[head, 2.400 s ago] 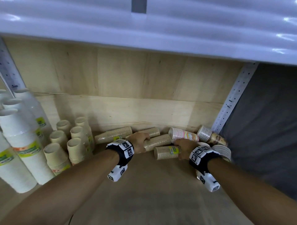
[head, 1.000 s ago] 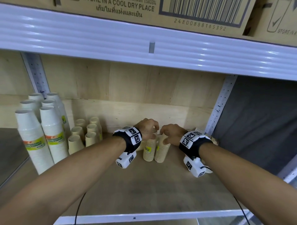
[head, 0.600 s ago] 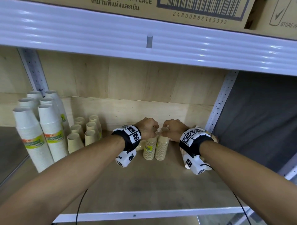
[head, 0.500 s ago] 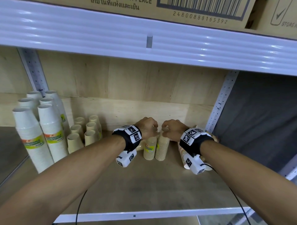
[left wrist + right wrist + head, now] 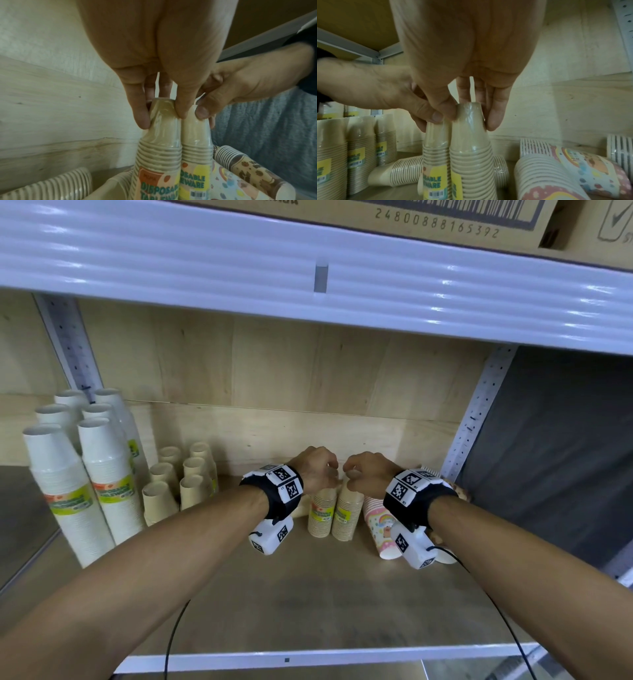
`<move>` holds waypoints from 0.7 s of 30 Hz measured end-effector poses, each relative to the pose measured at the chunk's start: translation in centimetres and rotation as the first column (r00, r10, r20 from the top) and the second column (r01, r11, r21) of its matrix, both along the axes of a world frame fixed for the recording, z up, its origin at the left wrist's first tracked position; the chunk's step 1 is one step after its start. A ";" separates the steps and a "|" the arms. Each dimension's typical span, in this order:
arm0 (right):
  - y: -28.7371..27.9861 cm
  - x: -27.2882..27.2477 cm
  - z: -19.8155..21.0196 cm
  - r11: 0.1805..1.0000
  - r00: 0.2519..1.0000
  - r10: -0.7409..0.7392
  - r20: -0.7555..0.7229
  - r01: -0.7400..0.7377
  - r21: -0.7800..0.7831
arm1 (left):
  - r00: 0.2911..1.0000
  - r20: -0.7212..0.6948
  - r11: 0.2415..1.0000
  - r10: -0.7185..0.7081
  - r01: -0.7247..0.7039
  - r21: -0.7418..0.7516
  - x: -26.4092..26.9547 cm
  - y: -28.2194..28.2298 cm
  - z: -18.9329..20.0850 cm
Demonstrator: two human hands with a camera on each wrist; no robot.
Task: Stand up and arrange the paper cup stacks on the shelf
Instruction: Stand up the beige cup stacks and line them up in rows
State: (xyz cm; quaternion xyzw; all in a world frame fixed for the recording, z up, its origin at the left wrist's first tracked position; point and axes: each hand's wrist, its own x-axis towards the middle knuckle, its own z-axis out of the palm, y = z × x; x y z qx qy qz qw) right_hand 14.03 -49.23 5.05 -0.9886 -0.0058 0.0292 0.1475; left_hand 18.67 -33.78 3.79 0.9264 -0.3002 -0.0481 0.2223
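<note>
At the far left of the wooden shelf (image 5: pixel 325 611) I see tall white paper cup stacks with green-and-orange labels (image 5: pixel 65 491) upright in a tidy group, and just beside them short beige paper cup stacks (image 5: pixel 178 481) upright in rows; those look done to me. In the middle, my left hand (image 5: pixel 317 469) pinches the top of a plastic-wrapped beige cup stack with an orange label (image 5: pixel 321 517), fingers (image 5: pixel 140 115) curled round its narrow end. Touching it on the right, a second wrapped beige cup stack with a yellow label (image 5: pixel 349 517) is gripped the same way by my right hand (image 5: pixel 370 474). Both stand upright, bottoms up, mid-shelf, well apart from the finished rows.

What is left, I judge: a ribbed beige stack lying on its side (image 5: pixel 402 171) behind these two, and to the right pink cartoon-print cup stacks (image 5: pixel 380 525) and a brown-patterned stack (image 5: pixel 248 170), all lying or leaning.

My right wristband hides most of that heap in the head view, so I cannot count it.
</note>
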 end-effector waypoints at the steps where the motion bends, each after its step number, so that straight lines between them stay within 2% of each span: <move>1: -0.1 0.0 0.0 1.000 1.000 -0.013 -0.002 0.013 0.001 | 1.000 -0.001 1.000 0.000 0.000 -0.004 0.0 0.0 0.0; 6: -0.2 0.4 -0.2 0.991 0.991 -0.132 0.009 0.131 0.012 | 1.000 -0.023 1.000 -0.010 0.010 -0.014 0.1 0.1 0.1; 14: 0.2 0.4 0.2 0.999 0.999 -0.053 -0.009 0.053 0.001 | 0.999 -0.041 1.000 0.007 -0.008 -0.024 0.2 -0.2 0.0; 21: 0.4 0.1 0.6 1.000 1.000 -0.015 -0.016 0.016 0.025 | 0.999 -0.047 0.999 0.023 -0.021 0.041 0.1 -0.1 1.1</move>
